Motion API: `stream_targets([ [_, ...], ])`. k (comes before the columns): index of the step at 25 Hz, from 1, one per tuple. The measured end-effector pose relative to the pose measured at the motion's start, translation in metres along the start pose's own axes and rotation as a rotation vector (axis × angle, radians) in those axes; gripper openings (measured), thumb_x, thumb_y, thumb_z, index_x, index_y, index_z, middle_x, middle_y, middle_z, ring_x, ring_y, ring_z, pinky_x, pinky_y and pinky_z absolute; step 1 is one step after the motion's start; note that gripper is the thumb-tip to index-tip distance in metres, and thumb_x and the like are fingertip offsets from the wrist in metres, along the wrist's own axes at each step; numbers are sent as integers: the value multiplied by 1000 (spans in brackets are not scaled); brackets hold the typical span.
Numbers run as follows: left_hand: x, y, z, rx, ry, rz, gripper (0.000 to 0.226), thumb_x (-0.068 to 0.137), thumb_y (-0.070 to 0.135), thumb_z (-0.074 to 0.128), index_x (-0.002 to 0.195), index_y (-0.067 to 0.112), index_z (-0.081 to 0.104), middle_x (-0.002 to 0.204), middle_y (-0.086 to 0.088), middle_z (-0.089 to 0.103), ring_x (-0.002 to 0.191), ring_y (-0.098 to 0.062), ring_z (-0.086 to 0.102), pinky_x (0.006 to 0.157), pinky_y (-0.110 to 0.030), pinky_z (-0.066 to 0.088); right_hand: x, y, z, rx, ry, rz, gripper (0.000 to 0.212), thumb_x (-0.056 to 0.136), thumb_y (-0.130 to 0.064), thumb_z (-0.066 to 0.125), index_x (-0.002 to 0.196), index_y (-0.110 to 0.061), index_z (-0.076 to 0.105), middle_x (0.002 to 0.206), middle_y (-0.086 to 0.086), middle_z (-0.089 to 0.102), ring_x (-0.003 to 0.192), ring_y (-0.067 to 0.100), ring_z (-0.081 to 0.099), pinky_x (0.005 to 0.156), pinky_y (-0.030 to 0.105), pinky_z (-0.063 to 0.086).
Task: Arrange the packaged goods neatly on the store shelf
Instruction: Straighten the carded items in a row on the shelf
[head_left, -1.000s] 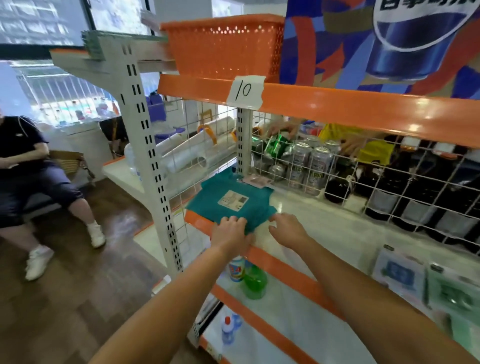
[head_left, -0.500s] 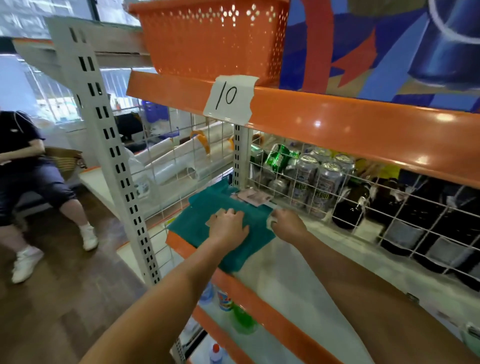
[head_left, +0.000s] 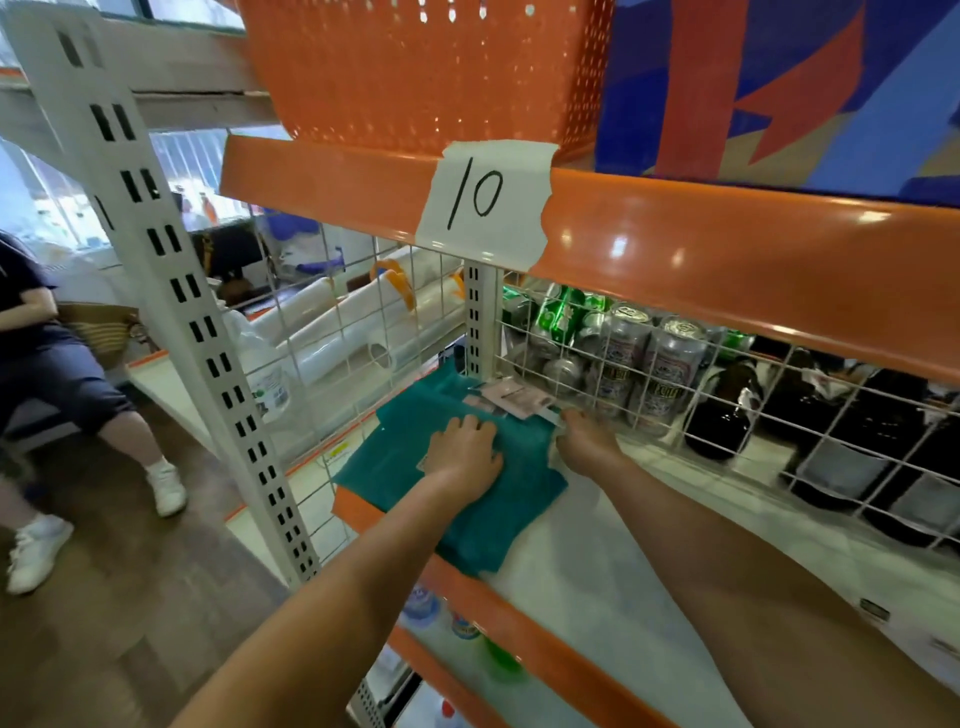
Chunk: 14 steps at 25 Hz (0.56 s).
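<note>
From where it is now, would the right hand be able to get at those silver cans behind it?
Probably not directly. The right hand sits at the teal package's edge, and a white wire grid stands between it and the silver cans, which sit on the far side. The openings look too small for a hand.

Both bare forearms reach up from the bottom of the frame toward its centre, converging as they go. The left arm enters at the lower left and runs diagonally up and right; its wrist is straight and the left hand (head_left: 464, 450) lies palm down just left of centre, back of the hand toward the camera, its fingers (head_left: 470, 423) extended forward and close together, pressing flat. The right arm enters from the lower right edge and angles up and left. The right hand (head_left: 587, 441) sits just right of centre, level with the left and near it but apart, palm down, fingers bent downward at the tips; what they touch cannot be made out.
</note>
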<state>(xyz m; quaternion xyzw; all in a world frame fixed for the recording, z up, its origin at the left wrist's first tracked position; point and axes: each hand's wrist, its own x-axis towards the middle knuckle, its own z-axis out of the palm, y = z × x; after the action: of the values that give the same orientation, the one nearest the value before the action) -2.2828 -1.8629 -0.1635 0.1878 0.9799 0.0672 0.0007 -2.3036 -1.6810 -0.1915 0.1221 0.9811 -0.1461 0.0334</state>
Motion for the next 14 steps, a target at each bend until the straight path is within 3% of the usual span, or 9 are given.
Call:
stream_targets([
  [3,2,-1,0,1,-12,14,38,95,33,41,128,16,49,131,-9,47,121,-28,42,98,-42,37,4,1,-1,33,15,29,35,95,-12,41,129,-11,48,136,17,48,122,32,47,93,34,42],
  [6,2,0,1,6,-12,14,40,95,33,39,131,17,47,132,-8,46,122,-28,41,100,-42,36,3,-4,-6,178,-17,101,25,96,-19,49,115,-8,59,115,13,61,97,28,58,72,27,41],
  [10,0,2,2,-13,0,-11,42,96,32,38,134,18,45,134,-8,45,124,-27,40,102,-42,34,3,-6,-8,762,-59,254,26,92,-15,60,110,3,63,98,14,57,87,25,55,88,36,53],
  [11,0,2,3,-16,3,-19,42,96,32,37,135,18,44,135,-7,44,125,-27,39,102,-42,34,-2,-8,-10,905,-81,292,25,92,-11,60,109,6,62,97,14,55,85,25,55,85,35,54],
  [14,-3,5,6,-10,5,-43,43,96,32,36,136,18,42,137,-7,43,127,-27,38,104,-42,32,-13,-9,-14,1155,-217,326,7,90,-3,59,86,2,61,84,12,55,69,17,53,55,20,54],
])
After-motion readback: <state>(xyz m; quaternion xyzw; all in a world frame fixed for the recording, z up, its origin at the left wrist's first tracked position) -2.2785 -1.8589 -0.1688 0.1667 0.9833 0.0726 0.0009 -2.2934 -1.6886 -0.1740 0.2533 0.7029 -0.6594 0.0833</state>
